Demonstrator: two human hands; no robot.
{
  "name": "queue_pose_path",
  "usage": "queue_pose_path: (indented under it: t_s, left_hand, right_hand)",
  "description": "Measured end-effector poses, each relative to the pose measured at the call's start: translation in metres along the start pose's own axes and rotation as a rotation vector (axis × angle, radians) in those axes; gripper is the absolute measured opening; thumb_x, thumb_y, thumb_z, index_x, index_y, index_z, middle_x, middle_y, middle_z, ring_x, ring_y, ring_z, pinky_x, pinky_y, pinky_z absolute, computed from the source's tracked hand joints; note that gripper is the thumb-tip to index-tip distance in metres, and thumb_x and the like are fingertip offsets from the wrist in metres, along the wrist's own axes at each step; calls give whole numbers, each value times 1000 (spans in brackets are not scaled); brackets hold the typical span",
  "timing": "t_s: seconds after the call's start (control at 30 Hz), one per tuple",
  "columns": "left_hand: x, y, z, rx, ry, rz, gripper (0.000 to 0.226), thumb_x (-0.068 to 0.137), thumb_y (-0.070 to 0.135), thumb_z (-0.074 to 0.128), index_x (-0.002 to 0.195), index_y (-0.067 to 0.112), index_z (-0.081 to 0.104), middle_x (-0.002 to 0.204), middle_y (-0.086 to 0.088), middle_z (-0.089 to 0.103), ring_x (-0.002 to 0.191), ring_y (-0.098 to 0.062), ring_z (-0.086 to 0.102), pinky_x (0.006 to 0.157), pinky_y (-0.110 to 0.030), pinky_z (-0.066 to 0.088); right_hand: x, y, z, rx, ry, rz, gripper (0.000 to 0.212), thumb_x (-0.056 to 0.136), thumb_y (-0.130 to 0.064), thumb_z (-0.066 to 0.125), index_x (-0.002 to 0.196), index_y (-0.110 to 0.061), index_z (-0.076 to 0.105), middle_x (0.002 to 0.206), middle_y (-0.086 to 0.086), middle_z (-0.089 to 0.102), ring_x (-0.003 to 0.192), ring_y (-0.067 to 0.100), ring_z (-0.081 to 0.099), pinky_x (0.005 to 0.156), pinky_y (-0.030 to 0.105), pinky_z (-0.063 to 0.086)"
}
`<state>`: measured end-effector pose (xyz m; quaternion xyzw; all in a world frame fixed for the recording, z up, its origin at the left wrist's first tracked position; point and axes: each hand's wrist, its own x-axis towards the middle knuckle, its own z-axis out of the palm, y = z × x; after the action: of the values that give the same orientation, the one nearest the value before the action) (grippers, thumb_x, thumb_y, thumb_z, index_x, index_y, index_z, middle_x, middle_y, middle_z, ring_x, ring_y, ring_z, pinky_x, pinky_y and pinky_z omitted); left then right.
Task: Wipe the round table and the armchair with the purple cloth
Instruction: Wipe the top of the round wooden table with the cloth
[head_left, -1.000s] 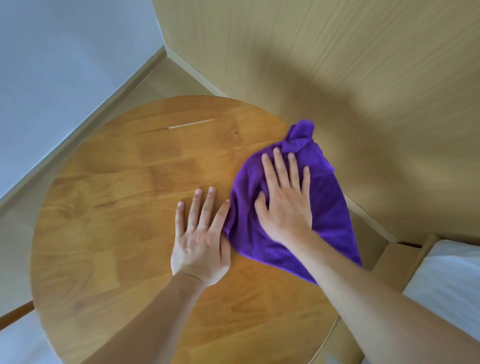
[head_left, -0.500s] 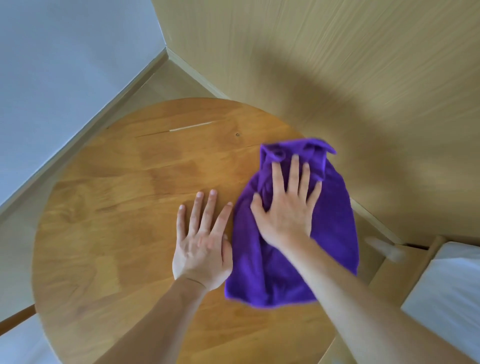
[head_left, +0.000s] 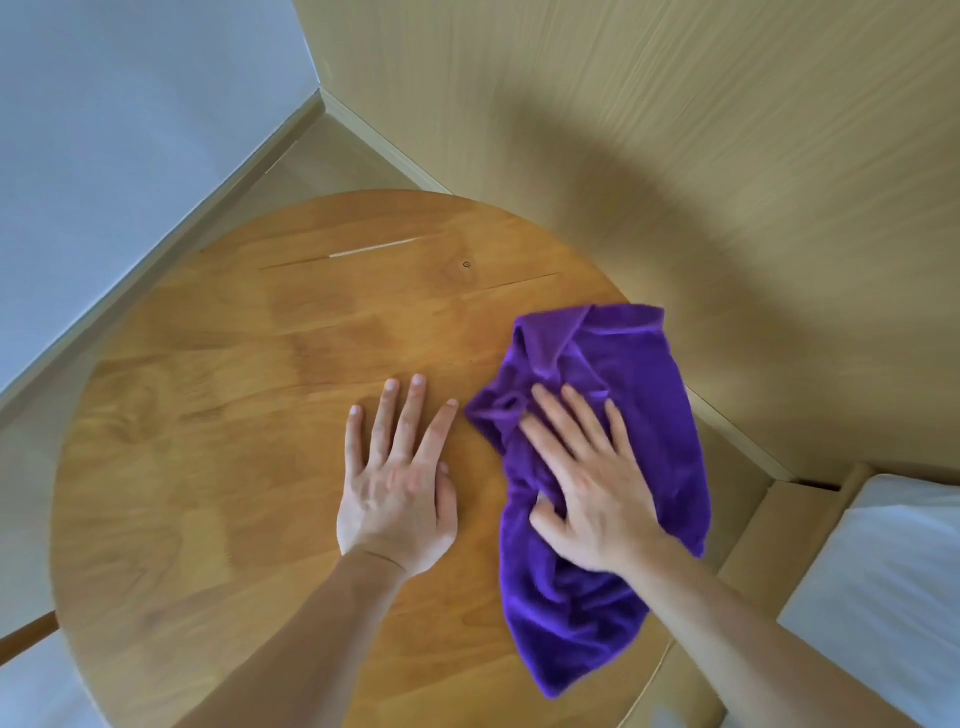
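The round wooden table fills the middle of the head view. A purple cloth lies bunched on its right side, reaching over the right rim. My right hand presses flat on the cloth, fingers spread and pointing up-left. My left hand rests flat on the bare wood just left of the cloth, fingers apart, holding nothing. The armchair is not in view.
A wood-panelled wall stands close behind and to the right of the table. A pale wall with a skirting board runs along the left. A white cushion or mattress sits at the lower right.
My right hand has drawn the cloth toward me along the table's right side, and the cloth has stretched out longer. The left hand has stayed in place.
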<state>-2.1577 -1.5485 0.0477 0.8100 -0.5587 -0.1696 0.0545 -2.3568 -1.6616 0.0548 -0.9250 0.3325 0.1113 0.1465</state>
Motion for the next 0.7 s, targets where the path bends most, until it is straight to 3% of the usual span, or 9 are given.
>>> queue_pose_path:
  t_s: [0.23, 0.3, 0.43, 0.57, 0.63, 0.7]
  left_hand:
    - [0, 0, 0, -9, 10, -2, 69, 86, 27, 36, 155, 28, 32, 169, -5, 14, 157, -27, 3, 125, -55, 5]
    - [1, -1, 0, -9, 6, -4, 69, 86, 27, 36, 155, 27, 31, 169, -4, 15, 157, -27, 4, 125, -55, 4]
    - [0, 0, 0, 5, -7, -5, 68, 86, 29, 35, 154, 22, 33, 169, -4, 14, 157, -27, 4, 125, -55, 5]
    - [0, 1, 1, 2, -3, -4, 71, 87, 31, 34, 157, 22, 29, 170, -3, 12, 157, -25, 1, 125, -55, 5]
    - [1, 1, 1, 4, 1, -6, 70, 89, 30, 35, 158, 23, 27, 170, -2, 11, 157, -25, 1, 125, -55, 4]
    - [2, 0, 1, -1, 0, -8, 69, 89, 29, 36, 157, 23, 26, 170, -2, 10, 157, -24, 0, 125, -54, 4]
  right_hand:
    - [106, -9, -28, 99, 151, 448, 82, 84, -49, 34, 162, -28, 18, 172, -3, 3, 158, 28, 2, 125, 60, 4]
    - [107, -20, -26, 73, 123, 385, 79, 87, -47, 33, 162, -29, 15, 172, -3, 0, 158, 29, -2, 124, 62, 3]
    - [36, -26, -12, -19, -8, -31, 77, 86, -42, 42, 160, -28, 24, 172, -6, 3, 158, 28, -4, 122, 65, 12]
    - [-17, 10, -1, -97, -84, -341, 86, 77, -37, 55, 159, -31, 31, 171, -8, 10, 158, 27, 5, 125, 57, 9]
    - [-4, 29, -6, -98, -64, -297, 87, 72, -39, 56, 156, -30, 35, 170, -8, 17, 157, 27, 12, 124, 57, 14]
    - [28, 31, -15, -54, -11, -101, 82, 75, -43, 50, 155, -28, 36, 170, -6, 18, 157, 28, 13, 120, 62, 20]
